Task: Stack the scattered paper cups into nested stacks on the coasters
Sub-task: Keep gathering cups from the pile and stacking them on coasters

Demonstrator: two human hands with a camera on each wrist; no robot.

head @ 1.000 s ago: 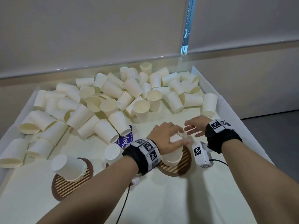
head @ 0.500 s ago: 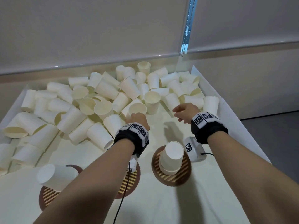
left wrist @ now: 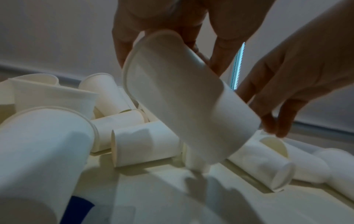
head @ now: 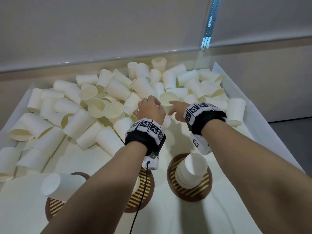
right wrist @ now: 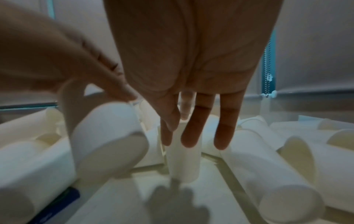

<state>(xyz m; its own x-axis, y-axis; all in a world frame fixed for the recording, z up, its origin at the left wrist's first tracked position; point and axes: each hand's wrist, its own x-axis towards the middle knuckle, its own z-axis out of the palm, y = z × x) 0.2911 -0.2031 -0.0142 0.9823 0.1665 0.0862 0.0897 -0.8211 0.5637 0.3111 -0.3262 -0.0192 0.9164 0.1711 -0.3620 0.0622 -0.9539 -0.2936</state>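
Dozens of cream paper cups (head: 108,98) lie scattered across the back of the white tray. My left hand (head: 149,108) is at the pile's near edge; its fingers and thumb grip one tilted cup (left wrist: 182,98) by the rim end. Just to its right, my right hand (head: 175,107) holds nothing, and its straight fingers (right wrist: 189,136) hang over an upright cup (right wrist: 184,159). A nested stack (head: 192,171) stands upside down on the right coaster (head: 189,193). Another stack (head: 59,184) leans on the left coaster (head: 54,206). My left arm hides most of the middle coaster (head: 143,191).
The tray's raised walls (head: 236,85) run along the right, left and back. A single cup (head: 235,110) stands upside down by the right wall. A black cable (head: 138,206) trails from my left wrist over the middle coaster. A blue label (left wrist: 80,207) lies under nearby cups.
Both hands have left the stack on the right coaster and moved forward into the pile. My left hand has taken hold of a cup; my right fingers have straightened over another.
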